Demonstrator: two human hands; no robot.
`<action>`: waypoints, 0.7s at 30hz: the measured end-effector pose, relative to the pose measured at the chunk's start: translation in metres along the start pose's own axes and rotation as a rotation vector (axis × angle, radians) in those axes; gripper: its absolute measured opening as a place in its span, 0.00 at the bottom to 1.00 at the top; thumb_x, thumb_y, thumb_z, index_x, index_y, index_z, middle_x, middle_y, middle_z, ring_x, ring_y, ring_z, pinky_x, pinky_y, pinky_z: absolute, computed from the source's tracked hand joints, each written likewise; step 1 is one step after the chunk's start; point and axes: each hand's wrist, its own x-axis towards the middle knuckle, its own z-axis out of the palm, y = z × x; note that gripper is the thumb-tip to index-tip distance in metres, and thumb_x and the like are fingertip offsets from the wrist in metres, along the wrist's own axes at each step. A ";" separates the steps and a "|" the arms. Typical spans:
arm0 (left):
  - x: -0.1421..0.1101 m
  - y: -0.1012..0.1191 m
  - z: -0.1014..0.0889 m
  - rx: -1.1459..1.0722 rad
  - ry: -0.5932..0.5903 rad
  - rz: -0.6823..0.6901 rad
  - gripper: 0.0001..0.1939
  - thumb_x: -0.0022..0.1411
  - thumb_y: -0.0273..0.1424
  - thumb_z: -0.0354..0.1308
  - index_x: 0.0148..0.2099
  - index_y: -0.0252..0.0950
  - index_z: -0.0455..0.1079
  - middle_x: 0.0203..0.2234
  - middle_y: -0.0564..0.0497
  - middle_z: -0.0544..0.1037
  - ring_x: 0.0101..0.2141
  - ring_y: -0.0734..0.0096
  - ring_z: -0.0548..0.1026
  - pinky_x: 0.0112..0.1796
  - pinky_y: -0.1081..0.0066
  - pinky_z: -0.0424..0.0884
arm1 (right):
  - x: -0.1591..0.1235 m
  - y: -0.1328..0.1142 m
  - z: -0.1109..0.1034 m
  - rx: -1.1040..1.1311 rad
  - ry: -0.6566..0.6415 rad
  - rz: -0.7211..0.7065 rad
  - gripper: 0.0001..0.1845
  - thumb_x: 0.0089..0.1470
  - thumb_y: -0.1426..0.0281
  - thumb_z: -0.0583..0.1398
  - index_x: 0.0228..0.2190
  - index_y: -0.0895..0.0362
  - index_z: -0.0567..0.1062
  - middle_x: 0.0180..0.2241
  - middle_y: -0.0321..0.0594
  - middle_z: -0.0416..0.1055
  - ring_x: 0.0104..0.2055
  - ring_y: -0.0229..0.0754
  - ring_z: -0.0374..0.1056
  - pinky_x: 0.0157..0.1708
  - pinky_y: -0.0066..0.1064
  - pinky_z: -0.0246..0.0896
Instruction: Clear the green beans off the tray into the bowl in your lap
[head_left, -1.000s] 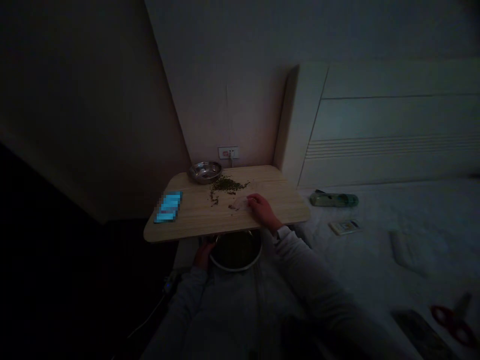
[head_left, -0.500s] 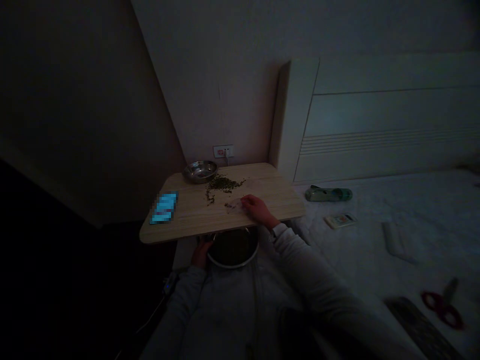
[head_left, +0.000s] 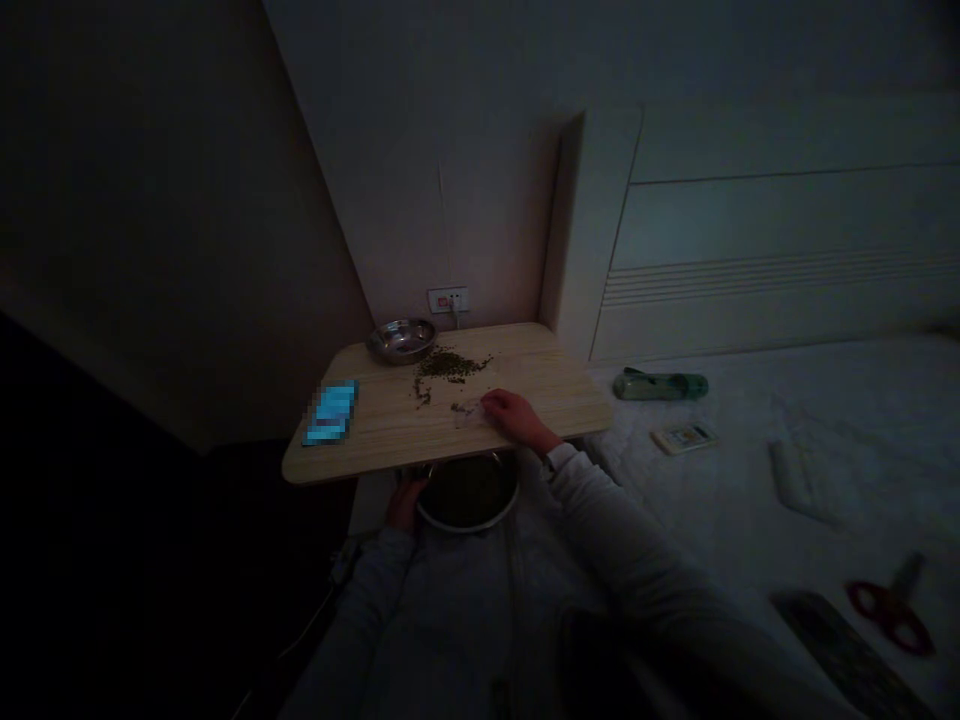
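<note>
My left hand (head_left: 405,503) is closed on the left rim of a round bowl (head_left: 466,527), which sits under the table's front edge in my lap. Dark contents fill the bowl, too dim to name. Above the wooden table (head_left: 375,440), my right hand (head_left: 514,415) has its fingers curled together at the front. A pale, see-through patch lies by its fingertips, with a few dark bits (head_left: 459,408) beside it. Whatever the fingers pinch is too small to tell. Farther back, small green grains or beans (head_left: 450,365) lie in a loose heap with a trail toward me.
A metal bowl (head_left: 403,342) stands at the table's back left, and a lit phone (head_left: 331,412) lies at its left edge. On the bed are a green bottle (head_left: 660,385), another phone (head_left: 684,438), red-handled scissors (head_left: 890,612) and a dark patterned strip (head_left: 847,655). A wall socket (head_left: 448,299) holds a plug.
The view has shifted very slightly. My right hand stays at nearly the same spot on the table, and my left hand remains on the bowl.
</note>
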 end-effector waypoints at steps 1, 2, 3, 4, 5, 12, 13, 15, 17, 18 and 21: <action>0.001 0.000 0.000 0.004 -0.006 -0.008 0.09 0.39 0.34 0.65 0.27 0.38 0.78 0.31 0.47 0.82 0.47 0.50 0.75 0.53 0.55 0.65 | 0.000 0.001 0.000 0.004 -0.001 -0.010 0.09 0.54 0.71 0.58 0.34 0.58 0.78 0.32 0.39 0.77 0.35 0.39 0.70 0.40 0.30 0.63; 0.001 0.000 -0.001 0.015 -0.007 -0.013 0.08 0.38 0.34 0.65 0.27 0.38 0.78 0.31 0.47 0.82 0.47 0.50 0.75 0.53 0.55 0.65 | 0.000 0.002 0.000 0.007 -0.002 -0.018 0.09 0.53 0.71 0.58 0.34 0.58 0.78 0.32 0.39 0.77 0.35 0.39 0.70 0.40 0.30 0.62; 0.002 -0.001 -0.001 0.030 -0.005 -0.015 0.08 0.38 0.33 0.65 0.26 0.38 0.77 0.31 0.46 0.82 0.47 0.49 0.74 0.54 0.56 0.64 | 0.000 0.003 0.001 0.009 -0.005 -0.023 0.08 0.53 0.71 0.58 0.33 0.58 0.78 0.32 0.39 0.77 0.35 0.39 0.70 0.39 0.30 0.62; 0.002 -0.001 -0.001 0.040 0.005 -0.008 0.08 0.37 0.33 0.65 0.25 0.38 0.77 0.32 0.46 0.82 0.48 0.49 0.74 0.54 0.56 0.63 | 0.000 0.003 0.001 0.009 -0.008 -0.024 0.08 0.52 0.71 0.58 0.33 0.57 0.78 0.32 0.38 0.77 0.35 0.40 0.70 0.39 0.30 0.62; 0.002 -0.001 -0.002 0.041 0.013 -0.004 0.08 0.37 0.33 0.65 0.25 0.38 0.77 0.33 0.46 0.82 0.49 0.49 0.73 0.55 0.56 0.62 | 0.000 0.004 0.001 0.006 -0.011 -0.022 0.09 0.52 0.71 0.58 0.33 0.57 0.78 0.32 0.38 0.77 0.36 0.40 0.70 0.39 0.30 0.62; 0.002 -0.002 -0.004 0.050 0.009 0.011 0.05 0.38 0.30 0.64 0.24 0.40 0.77 0.35 0.47 0.82 0.51 0.49 0.72 0.56 0.57 0.61 | 0.000 0.004 0.001 -0.007 -0.031 -0.002 0.10 0.52 0.71 0.58 0.35 0.59 0.78 0.33 0.40 0.77 0.36 0.41 0.70 0.39 0.31 0.61; 0.002 -0.001 -0.004 0.061 0.016 0.016 0.04 0.37 0.29 0.64 0.23 0.41 0.76 0.34 0.47 0.81 0.51 0.48 0.72 0.57 0.57 0.61 | 0.000 0.005 0.001 -0.009 -0.033 -0.004 0.10 0.52 0.71 0.58 0.35 0.59 0.78 0.33 0.40 0.77 0.36 0.41 0.70 0.39 0.31 0.61; 0.001 0.002 -0.002 0.056 0.030 0.011 0.04 0.37 0.28 0.63 0.22 0.40 0.76 0.33 0.47 0.81 0.52 0.48 0.71 0.57 0.56 0.60 | 0.001 0.006 0.001 -0.013 -0.033 -0.009 0.09 0.51 0.72 0.58 0.34 0.59 0.78 0.32 0.40 0.77 0.36 0.41 0.70 0.40 0.31 0.61; -0.002 0.006 0.000 0.028 0.027 -0.016 0.03 0.38 0.29 0.64 0.22 0.40 0.76 0.34 0.47 0.82 0.53 0.48 0.71 0.58 0.56 0.59 | 0.001 0.007 0.001 -0.012 -0.029 -0.014 0.09 0.50 0.72 0.58 0.33 0.58 0.78 0.32 0.39 0.77 0.36 0.41 0.69 0.40 0.31 0.61; -0.003 0.008 0.001 0.011 0.026 -0.031 0.03 0.38 0.30 0.64 0.23 0.40 0.76 0.34 0.47 0.82 0.53 0.48 0.71 0.57 0.56 0.60 | 0.001 0.007 0.001 -0.009 -0.027 -0.014 0.09 0.50 0.72 0.58 0.33 0.58 0.78 0.32 0.38 0.77 0.36 0.41 0.69 0.40 0.31 0.61; -0.005 0.010 0.005 -0.015 0.038 -0.059 0.05 0.40 0.31 0.63 0.25 0.39 0.77 0.35 0.46 0.82 0.52 0.48 0.72 0.57 0.56 0.61 | 0.001 0.006 0.001 0.003 -0.032 -0.007 0.09 0.50 0.72 0.58 0.33 0.57 0.78 0.30 0.37 0.77 0.36 0.40 0.69 0.40 0.31 0.61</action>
